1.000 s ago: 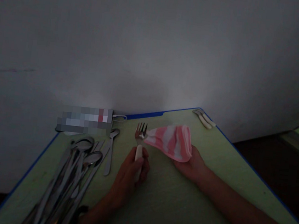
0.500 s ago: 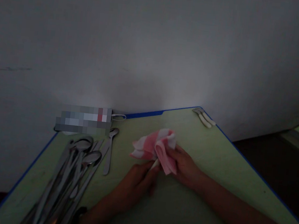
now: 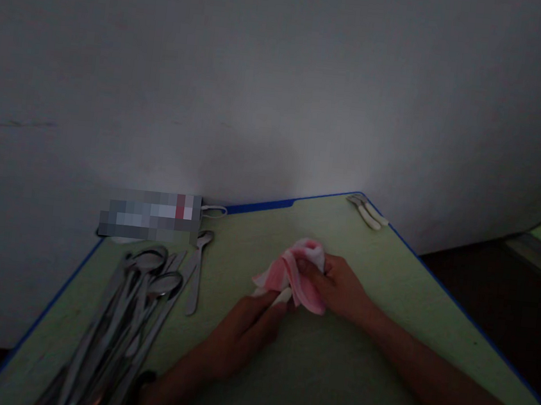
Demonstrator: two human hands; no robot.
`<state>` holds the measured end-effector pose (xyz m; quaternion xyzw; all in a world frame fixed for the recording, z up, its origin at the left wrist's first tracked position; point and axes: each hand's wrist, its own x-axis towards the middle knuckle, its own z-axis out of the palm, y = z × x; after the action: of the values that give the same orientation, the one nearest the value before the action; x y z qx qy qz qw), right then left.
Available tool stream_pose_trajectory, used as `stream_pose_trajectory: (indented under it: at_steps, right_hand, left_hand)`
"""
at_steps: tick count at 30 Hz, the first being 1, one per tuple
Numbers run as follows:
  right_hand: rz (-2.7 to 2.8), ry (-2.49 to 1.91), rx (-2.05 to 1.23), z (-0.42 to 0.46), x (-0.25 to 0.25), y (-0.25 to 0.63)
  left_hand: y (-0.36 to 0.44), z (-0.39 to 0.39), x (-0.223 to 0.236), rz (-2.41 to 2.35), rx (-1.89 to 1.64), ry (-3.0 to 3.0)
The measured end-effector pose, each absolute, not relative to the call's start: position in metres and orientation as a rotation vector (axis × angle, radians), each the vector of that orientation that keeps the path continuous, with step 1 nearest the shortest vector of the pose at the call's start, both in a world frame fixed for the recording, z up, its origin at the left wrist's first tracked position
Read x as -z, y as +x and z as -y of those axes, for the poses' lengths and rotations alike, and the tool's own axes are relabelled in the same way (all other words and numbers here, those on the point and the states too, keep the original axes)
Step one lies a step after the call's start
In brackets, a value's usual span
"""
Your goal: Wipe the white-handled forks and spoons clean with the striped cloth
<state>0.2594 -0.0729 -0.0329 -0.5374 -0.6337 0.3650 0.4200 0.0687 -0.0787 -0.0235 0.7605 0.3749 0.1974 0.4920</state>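
Observation:
My left hand (image 3: 250, 326) is closed on the pale handle (image 3: 282, 295) of a piece of cutlery; its other end is hidden in the cloth, so I cannot see whether it is a fork, spoon or knife. Around that hidden end, my right hand (image 3: 337, 283) grips a pink and white cloth (image 3: 287, 270). Left of my hands lies a heap of metal spoons and other cutlery (image 3: 118, 315). A single spoon (image 3: 197, 272) rests beside the heap, bowl away from me. Two white-handled utensils (image 3: 370, 213) lie side by side at the far right corner.
The pale green table (image 3: 379, 362) has a blue edge and stands against a grey wall (image 3: 282, 88). At the back left is a blurred-out object (image 3: 150, 217) with a white cord loop (image 3: 215, 210). Dark floor (image 3: 475, 282) shows beyond the right edge.
The cloth has shifted slightly right and is more bunched around the utensil. My right hand has turned a little and moved up; more of the pale handle shows above my left fingers.

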Motion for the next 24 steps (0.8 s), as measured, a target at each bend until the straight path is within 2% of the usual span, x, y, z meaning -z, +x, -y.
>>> stream_pose_trajectory:
  at_steps: [4,10,12,20,24]
  right_hand:
    - [1.752,-1.353,-0.787,0.073,0.032,0.265]
    - [1.885,-1.112,-1.349,0.067,0.026,0.286]
    - [1.856,-1.047,-1.399,0.067,0.025,0.286]
    - [1.937,-1.247,-1.04,0.073,0.02,0.279]
    - [1.958,-1.218,-0.997,0.074,0.018,0.276]
  left_hand:
    - [0.067,0.076,0.02,-0.887,-0.403,1.776]
    - [0.067,0.079,0.021,-0.861,-0.396,1.927]
    - [0.067,0.08,0.023,-0.876,-0.394,2.063]
    - [0.065,0.086,0.029,-0.93,-0.371,2.311]
    - [0.061,0.084,0.03,-0.927,-0.396,2.231]
